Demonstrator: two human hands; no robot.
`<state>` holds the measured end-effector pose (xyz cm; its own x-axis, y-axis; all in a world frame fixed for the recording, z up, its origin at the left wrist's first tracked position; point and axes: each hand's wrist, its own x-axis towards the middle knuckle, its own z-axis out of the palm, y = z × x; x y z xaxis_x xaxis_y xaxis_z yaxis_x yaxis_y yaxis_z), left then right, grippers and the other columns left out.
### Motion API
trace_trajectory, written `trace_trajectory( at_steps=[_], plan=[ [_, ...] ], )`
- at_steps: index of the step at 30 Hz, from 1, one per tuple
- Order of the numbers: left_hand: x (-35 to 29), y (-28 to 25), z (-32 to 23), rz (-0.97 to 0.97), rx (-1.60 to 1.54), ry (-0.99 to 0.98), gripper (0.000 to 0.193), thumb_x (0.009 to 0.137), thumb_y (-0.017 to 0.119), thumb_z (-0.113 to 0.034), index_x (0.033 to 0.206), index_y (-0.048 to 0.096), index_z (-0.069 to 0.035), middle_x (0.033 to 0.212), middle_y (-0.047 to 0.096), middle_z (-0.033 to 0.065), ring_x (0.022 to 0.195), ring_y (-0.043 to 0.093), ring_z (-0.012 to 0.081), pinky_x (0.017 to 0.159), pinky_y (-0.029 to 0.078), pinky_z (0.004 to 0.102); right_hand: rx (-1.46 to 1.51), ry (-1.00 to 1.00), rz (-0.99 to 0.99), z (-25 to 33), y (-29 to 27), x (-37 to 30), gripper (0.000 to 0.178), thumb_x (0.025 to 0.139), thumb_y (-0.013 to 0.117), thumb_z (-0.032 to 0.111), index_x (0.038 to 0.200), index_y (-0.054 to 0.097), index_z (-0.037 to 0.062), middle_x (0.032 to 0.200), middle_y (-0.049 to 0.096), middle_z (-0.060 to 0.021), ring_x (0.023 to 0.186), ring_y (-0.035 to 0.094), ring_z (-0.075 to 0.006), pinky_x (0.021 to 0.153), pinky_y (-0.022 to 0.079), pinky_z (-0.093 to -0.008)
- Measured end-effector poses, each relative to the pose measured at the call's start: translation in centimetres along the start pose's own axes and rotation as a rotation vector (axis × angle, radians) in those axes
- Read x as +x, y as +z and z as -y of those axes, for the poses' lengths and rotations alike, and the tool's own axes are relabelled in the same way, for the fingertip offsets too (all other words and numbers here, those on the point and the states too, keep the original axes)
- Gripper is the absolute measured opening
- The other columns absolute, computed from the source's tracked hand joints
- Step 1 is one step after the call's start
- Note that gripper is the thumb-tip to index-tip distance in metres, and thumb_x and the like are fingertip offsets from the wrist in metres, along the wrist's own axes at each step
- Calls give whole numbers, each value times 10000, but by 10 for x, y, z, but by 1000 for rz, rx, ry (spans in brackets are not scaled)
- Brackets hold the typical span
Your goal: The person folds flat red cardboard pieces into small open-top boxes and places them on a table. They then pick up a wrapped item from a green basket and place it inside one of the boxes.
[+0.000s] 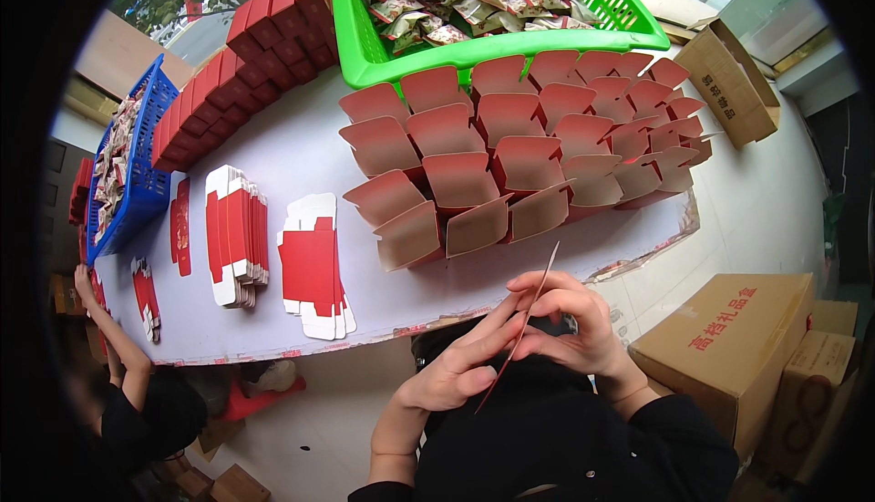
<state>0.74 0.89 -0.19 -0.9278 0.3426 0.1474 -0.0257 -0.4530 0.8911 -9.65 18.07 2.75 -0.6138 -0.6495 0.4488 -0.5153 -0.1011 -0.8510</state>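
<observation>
A thin flat carton blank (519, 338) is raised in front of my body, just off the table's near edge, and shows almost edge-on. My left hand (463, 362) presses long fingers along its left face, thumb near the lower end. On the other side my right hand (576, 324) grips the blank with bent fingers and thumb. Beyond my hands stand several rows of red boxes (529, 215) with their pale-lined flaps open. Left of these, flat red-and-white carton blanks (308, 260) lie in a fanned pile, beside a taller stack of blanks (232, 233).
A green basket (365, 55) of small packets stands at the back; a blue basket (150, 151) of packets is far left. Closed red boxes (219, 92) are piled between them. Cardboard cartons (729, 347) stand at right. Another person's arm (123, 338) reaches the table's left end.
</observation>
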Motion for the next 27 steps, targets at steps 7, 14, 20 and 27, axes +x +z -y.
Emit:
trace_trajectory(
  at_steps=[7,14,20,27],
  plan=[
    [1,-2,-5,-118,12,-28,755,817,655,-161,1456,282,-6,1514,252,192,1386,294,288,1112,250,384,-49,32,-6,0,1,6,418,676,826,85,997,564,27,928,625,-127,807,626,-248,676,523,-332],
    [3,3,-8,-329,152,-47,731,787,701,-54,1420,344,21,1267,555,128,1087,572,169,952,439,299,4,4,58,-6,-7,-7,485,669,805,27,1015,467,55,904,591,-104,850,622,-216,700,494,-269],
    [6,2,5,-490,471,139,527,809,736,-130,1247,487,25,1030,638,111,913,631,154,800,505,276,169,36,-66,-17,6,-26,705,729,744,-39,1267,294,36,1160,508,-157,1030,580,-233,878,467,-334],
    [9,-2,19,-420,640,424,713,747,782,-134,1339,395,-45,1005,634,156,811,661,204,695,546,301,162,11,-51,-11,8,-15,469,755,716,21,1177,519,-30,1047,561,-178,919,584,-252,759,487,-319]
  ],
)
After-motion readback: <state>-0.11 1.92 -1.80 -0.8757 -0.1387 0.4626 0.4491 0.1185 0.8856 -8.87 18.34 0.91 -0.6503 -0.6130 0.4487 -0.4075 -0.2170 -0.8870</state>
